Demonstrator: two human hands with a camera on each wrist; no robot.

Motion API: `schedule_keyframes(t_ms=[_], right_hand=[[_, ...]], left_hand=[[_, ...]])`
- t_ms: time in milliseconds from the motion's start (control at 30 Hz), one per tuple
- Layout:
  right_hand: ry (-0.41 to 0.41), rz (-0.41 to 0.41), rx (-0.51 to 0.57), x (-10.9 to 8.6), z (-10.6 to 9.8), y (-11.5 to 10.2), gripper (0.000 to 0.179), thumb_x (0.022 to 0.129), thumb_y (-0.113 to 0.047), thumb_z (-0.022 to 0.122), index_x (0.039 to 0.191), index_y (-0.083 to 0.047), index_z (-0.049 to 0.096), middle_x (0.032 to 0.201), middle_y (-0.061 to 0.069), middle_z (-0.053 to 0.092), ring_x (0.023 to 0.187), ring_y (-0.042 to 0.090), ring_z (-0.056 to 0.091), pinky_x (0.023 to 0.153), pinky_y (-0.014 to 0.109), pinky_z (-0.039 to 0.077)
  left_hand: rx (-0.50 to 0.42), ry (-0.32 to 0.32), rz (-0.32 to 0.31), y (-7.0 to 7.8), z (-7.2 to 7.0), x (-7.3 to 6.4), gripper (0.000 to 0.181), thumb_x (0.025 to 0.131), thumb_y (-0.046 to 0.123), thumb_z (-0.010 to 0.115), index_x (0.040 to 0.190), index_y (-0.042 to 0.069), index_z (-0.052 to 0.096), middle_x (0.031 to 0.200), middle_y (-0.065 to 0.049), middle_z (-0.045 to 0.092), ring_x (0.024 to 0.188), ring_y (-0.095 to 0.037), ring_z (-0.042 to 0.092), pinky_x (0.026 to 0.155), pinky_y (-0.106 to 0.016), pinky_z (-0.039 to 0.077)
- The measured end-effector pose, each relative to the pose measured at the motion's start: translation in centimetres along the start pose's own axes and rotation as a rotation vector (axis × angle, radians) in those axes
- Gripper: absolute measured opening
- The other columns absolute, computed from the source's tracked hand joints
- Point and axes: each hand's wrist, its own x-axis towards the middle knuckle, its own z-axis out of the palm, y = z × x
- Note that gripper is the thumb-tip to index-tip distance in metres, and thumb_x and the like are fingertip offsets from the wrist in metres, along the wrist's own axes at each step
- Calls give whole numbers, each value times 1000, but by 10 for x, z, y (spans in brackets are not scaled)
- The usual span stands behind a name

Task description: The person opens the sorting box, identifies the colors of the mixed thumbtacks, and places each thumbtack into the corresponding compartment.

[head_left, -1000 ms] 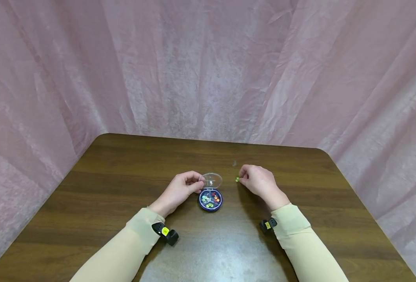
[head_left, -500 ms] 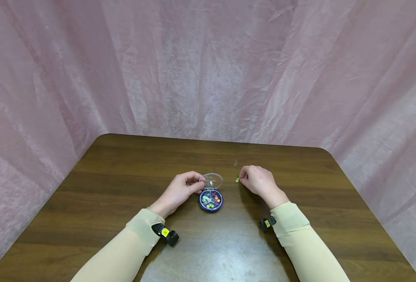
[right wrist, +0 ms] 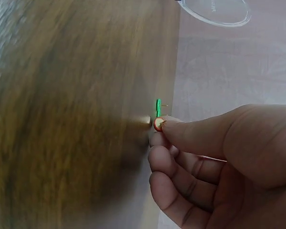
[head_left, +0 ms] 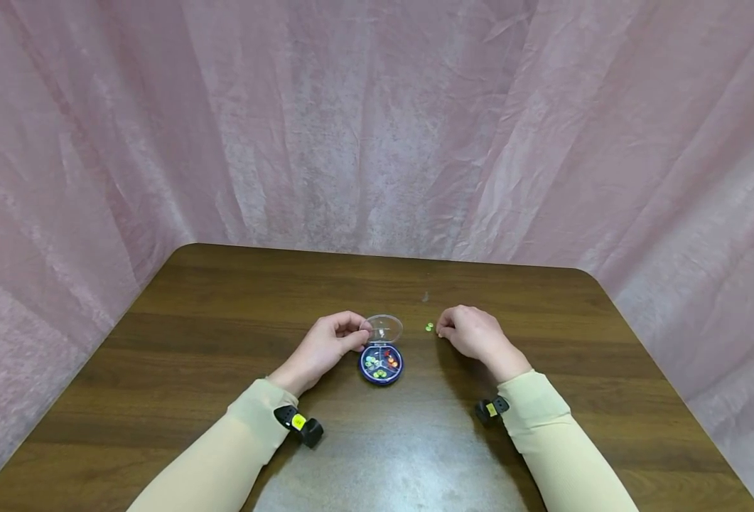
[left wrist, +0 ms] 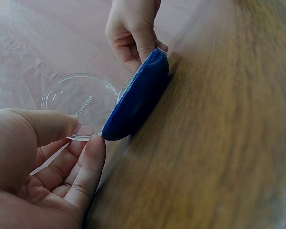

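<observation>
A round blue pill case (head_left: 381,380) rests on the table with its clear lid (head_left: 386,327) raised. Its three compartments hold small pale green, green and red-orange pieces. My left hand (head_left: 325,347) pinches the lid's left edge between thumb and fingers; in the left wrist view the lid (left wrist: 83,102) bears white lettering. Right of the case, my right hand (head_left: 475,334) is low over the table. The right wrist view has its thumb and fingertips pinching a small red-rimmed stud earring (right wrist: 158,124). Just beyond is a green stud earring (right wrist: 158,107) with a thin post.
Two small green pieces (head_left: 429,327) lie on the wooden table (head_left: 274,284) between the lid and my right hand. A faint pale mark (head_left: 425,296) shows behind them. Pink curtains (head_left: 377,128) hang around the table's far and side edges.
My right hand has shifted slightly right and toward me, away from the green pieces, which now show apart from its fingertips. My left hand and the pill case stay put.
</observation>
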Motion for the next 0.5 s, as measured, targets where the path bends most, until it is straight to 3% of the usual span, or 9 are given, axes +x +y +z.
schedule_keyframes(t_ms=[500], right_hand=[[27,33,-15,-1,-1,0,10,101,-15,78,92,-18,78,90,-4,74,86,19,68,83,48,58]], left_hand=[[1,-1,-1,0,1,0,13,106,8,75,118,3,76,115,-11,76,101,-22,73,92,-36,62]])
